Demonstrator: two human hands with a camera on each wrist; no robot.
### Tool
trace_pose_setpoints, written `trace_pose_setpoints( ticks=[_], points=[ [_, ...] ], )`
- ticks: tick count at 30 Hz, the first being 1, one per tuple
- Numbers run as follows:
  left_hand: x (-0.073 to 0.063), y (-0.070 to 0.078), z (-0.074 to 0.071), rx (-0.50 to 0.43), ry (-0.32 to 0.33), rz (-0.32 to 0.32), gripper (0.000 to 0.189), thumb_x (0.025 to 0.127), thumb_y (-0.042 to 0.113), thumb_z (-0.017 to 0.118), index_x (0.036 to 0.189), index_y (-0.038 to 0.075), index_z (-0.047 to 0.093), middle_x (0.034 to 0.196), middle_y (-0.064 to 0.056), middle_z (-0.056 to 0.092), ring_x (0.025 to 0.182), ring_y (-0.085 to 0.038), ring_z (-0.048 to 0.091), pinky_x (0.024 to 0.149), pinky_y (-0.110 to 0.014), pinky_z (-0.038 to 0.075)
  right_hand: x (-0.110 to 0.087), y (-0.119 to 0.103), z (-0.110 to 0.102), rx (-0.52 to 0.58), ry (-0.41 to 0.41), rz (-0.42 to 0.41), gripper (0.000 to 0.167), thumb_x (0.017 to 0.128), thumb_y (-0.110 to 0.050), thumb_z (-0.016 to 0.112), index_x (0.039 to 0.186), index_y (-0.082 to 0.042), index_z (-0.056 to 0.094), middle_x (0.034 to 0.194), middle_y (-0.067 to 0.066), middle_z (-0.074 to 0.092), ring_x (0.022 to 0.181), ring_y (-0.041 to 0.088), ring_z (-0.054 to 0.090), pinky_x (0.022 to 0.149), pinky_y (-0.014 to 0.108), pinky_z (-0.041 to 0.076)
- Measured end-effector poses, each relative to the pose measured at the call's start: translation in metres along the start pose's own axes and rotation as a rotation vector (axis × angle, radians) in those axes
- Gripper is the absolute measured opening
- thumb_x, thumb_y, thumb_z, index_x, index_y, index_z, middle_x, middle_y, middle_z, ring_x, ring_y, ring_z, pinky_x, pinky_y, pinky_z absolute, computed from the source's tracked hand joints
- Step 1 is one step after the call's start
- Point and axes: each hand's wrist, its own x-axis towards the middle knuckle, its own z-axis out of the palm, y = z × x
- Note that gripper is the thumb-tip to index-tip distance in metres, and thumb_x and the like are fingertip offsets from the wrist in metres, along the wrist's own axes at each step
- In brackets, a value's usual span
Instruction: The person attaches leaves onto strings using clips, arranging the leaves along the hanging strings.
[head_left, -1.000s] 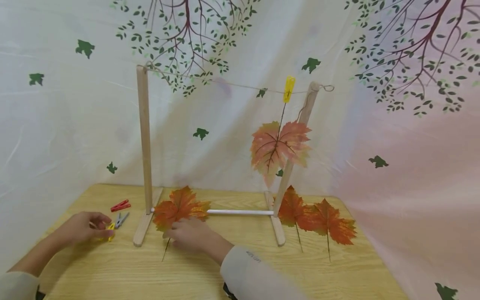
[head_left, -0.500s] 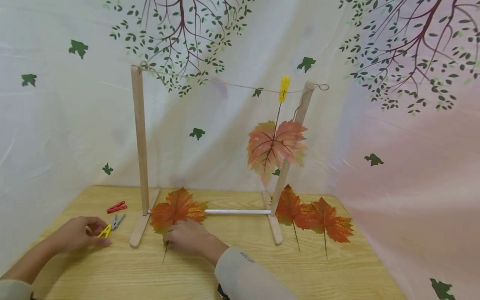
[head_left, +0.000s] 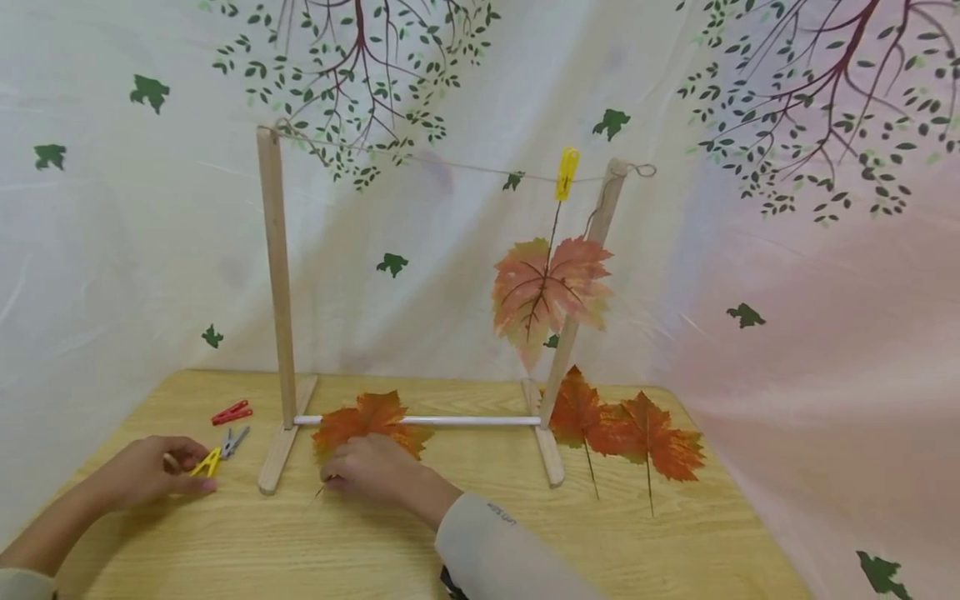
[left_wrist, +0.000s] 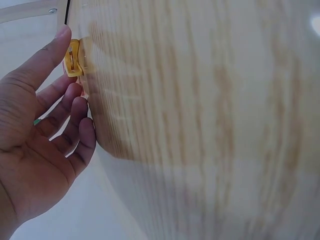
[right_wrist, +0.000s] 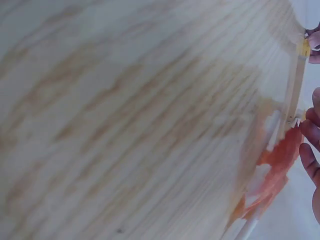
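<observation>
My left hand [head_left: 153, 473] pinches a yellow clothespin [head_left: 207, 462] between thumb and fingers, low over the left side of the table. In the left wrist view this clothespin [left_wrist: 73, 57] sits at the thumb tip, with the other fingers loosely bent. My right hand [head_left: 378, 471] grips an orange artificial maple leaf [head_left: 367, 421] at its stem end. The stem's tip pokes out left of the fingers, and the hand hides the rest of it. The leaf blade overlaps the stand's white crossbar [head_left: 480, 421]. In the right wrist view, the red-orange leaf [right_wrist: 282, 155] lies beside the fingers.
A grey clothespin [head_left: 235, 443] and a red one [head_left: 232, 412] lie beyond my left hand. A wooden stand [head_left: 277, 275] carries a string, where a yellow clothespin [head_left: 567, 173] holds up a leaf [head_left: 551, 287]. Two more leaves [head_left: 652, 433] lie at the right of the table [head_left: 300, 550].
My left hand has taken up the yellow clothespin and drawn slightly left. The leaf under my right hand has tilted and shifted right, uncovering the crossbar's left end. The head view has shifted a little.
</observation>
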Motion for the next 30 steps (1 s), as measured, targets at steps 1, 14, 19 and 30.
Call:
trace_pose_setpoints(
  ticks=[1, 14, 19, 30],
  points=[
    [0.0, 0.0, 0.0, 0.003, 0.004, 0.0, 0.052, 0.087, 0.041, 0.082, 0.115, -0.001, 0.07, 0.094, -0.002, 0.063, 0.085, -0.016, 0.058, 0.065, -0.025, 0.047, 0.0, 0.0, -0.001, 0.005, 0.017, -0.006, 0.017, 0.103, -0.036, 0.064, 0.111, -0.031, 0.078, 0.107, -0.018, 0.071, 0.097, -0.002, 0.064, 0.08, 0.009, 0.046],
    [0.0, 0.005, 0.005, 0.052, 0.043, -0.024, 0.049, 0.091, 0.046, 0.077, 0.111, 0.002, 0.07, 0.089, 0.001, 0.061, 0.076, -0.01, 0.051, 0.06, -0.024, 0.042, -0.014, 0.011, -0.016, 0.301, 0.29, -0.006, 0.009, 0.1, -0.022, 0.069, 0.103, -0.018, 0.077, 0.099, -0.008, 0.072, 0.089, 0.002, 0.063, 0.088, 0.012, 0.044],
    [-0.002, 0.005, 0.009, 0.072, 0.072, -0.025, 0.039, 0.089, 0.046, 0.078, 0.096, 0.009, 0.066, 0.08, 0.002, 0.057, 0.069, -0.009, 0.046, 0.058, -0.024, 0.037, -0.016, 0.019, -0.017, 0.347, 0.381, -0.01, 0.008, 0.1, -0.017, 0.07, 0.101, -0.014, 0.076, 0.099, -0.007, 0.074, 0.09, 0.002, 0.065, 0.088, 0.013, 0.045],
    [-0.005, 0.006, 0.011, 0.109, 0.081, -0.015, 0.038, 0.088, 0.046, 0.079, 0.086, 0.012, 0.061, 0.075, 0.003, 0.054, 0.066, -0.009, 0.044, 0.058, -0.024, 0.037, -0.024, 0.038, -0.028, 0.357, 0.582, 0.077, 0.01, 0.097, -0.013, 0.073, 0.105, -0.01, 0.078, 0.095, -0.002, 0.076, 0.082, 0.009, 0.065, 0.082, 0.02, 0.05]
  ],
)
